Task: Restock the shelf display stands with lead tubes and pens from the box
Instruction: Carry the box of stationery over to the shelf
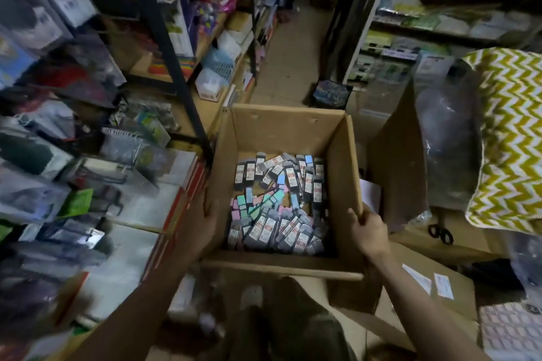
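Both forearms reach forward from the bottom of the view to an open cardboard box (pixel 293 138), held at its two side walls. Its flaps are folded open, and its floor is covered by a loose heap of small flat packs (pixel 278 202): grey ones with white and red labels, plus pastel pink, green and blue ones near the middle. Print on the labels is too blurred to read, so whether these are lead tubes or pens cannot be told.

Against the box's left wall, the left hand (pixel 205 223) lies on the outside near the rim; its fingers are mostly hidden, so their curl cannot be told. On the box's right wall, the right hand (pixel 368 231) grips the top edge, fingers clamped over the rim. Neither hand touches the packs, which lie well down inside the box between the two hands.

Left of the box, crowded shelves (pixel 117 97) with a black upright (pixel 164 47) hold bagged stationery. Beyond the box, a narrow strip of bare floor (pixel 290 47) runs between the racks. Right of the box stand another carton (pixel 401 167) and a yellow zigzag cloth (pixel 510 138); black scissors (pixel 440 233) lie near them.
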